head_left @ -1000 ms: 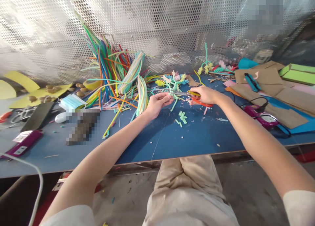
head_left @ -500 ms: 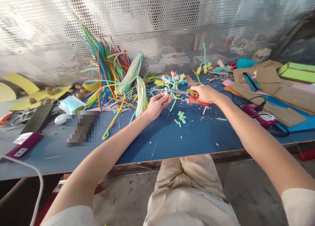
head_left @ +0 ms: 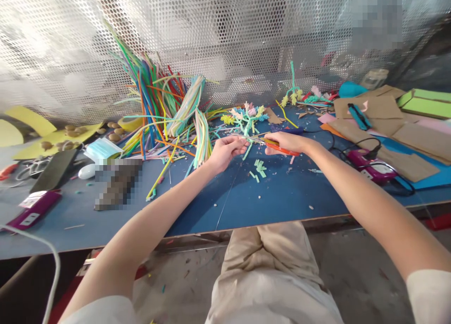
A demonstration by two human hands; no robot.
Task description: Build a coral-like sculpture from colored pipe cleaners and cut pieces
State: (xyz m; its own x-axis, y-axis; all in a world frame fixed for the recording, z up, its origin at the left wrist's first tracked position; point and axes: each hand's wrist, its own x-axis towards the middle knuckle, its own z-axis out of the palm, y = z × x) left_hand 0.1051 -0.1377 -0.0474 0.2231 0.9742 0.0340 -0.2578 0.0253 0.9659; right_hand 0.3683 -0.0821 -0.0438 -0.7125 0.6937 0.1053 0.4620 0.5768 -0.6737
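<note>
Left hand (head_left: 225, 151): grip pinched on a short mint-green pipe cleaner piece (head_left: 247, 150), held just above the blue counter (head_left: 282, 197). Right hand (head_left: 287, 141): grip clenched on orange-handled scissors (head_left: 278, 146), blades pointing left at the piece. Cut green bits (head_left: 260, 168) loose on the counter just below. Bundle of coloured pipe cleaners (head_left: 165, 112) behind, left. Purple glue gun (head_left: 366, 166) near right forearm.

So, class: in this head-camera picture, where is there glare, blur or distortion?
Head view: glare washes out the perforated metal screen at upper left; wide-angle distortion bows the blue table edge; two pixelated patches hide detail; the hands and scissors are fairly sharp.
</note>
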